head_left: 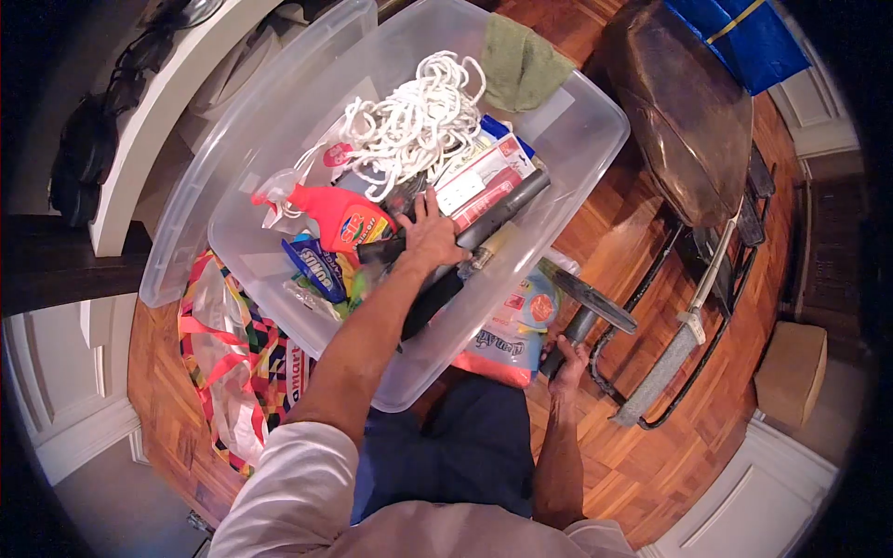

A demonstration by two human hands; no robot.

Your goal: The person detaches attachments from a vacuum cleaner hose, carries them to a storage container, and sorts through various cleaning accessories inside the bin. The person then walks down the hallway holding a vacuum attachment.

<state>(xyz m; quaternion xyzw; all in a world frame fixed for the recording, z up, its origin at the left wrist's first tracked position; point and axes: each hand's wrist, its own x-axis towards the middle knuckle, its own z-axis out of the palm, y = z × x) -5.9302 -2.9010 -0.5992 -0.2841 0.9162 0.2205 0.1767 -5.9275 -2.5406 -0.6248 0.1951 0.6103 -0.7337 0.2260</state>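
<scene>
My left hand (433, 240) reaches into the clear plastic bin (595, 139), its fingers spread over the packed items. Close to it are a red spray bottle (339, 216), a dark tube (512, 205) and a red-and-white package (488, 181). A heap of white rope (419, 121) lies above the hand, and a blue packet (314, 265) is lower left. Outside the bin, my right hand (566, 365) is closed round the dark handle of a T-shaped tool (588, 296) with a long, flat grey head. The tool's exact kind is unclear.
A clear lid (177, 251) leans along the bin's left side. A colourful shopping bag (223, 344) and a printed plastic bag (507, 344) lie on the wood floor. A black metal frame (688, 372) and a brown covered object (688, 112) stand right. Green cloth (526, 65) hangs over the rim.
</scene>
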